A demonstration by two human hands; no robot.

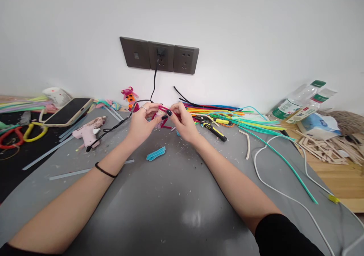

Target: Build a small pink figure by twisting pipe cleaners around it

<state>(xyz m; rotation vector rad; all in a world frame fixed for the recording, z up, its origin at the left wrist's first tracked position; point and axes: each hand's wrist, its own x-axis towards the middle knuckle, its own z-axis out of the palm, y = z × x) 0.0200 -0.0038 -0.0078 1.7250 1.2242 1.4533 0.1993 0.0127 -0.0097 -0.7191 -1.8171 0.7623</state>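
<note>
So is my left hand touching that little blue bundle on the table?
Apart. The head view shows bare grey tabletop between your left hand and the blue bundle, which lies nearer to you.

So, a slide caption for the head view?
Left hand and right hand hold red pipe cleaners over a grey work surface, between a pink glue gun and yellow-and-black pliers.
</note>
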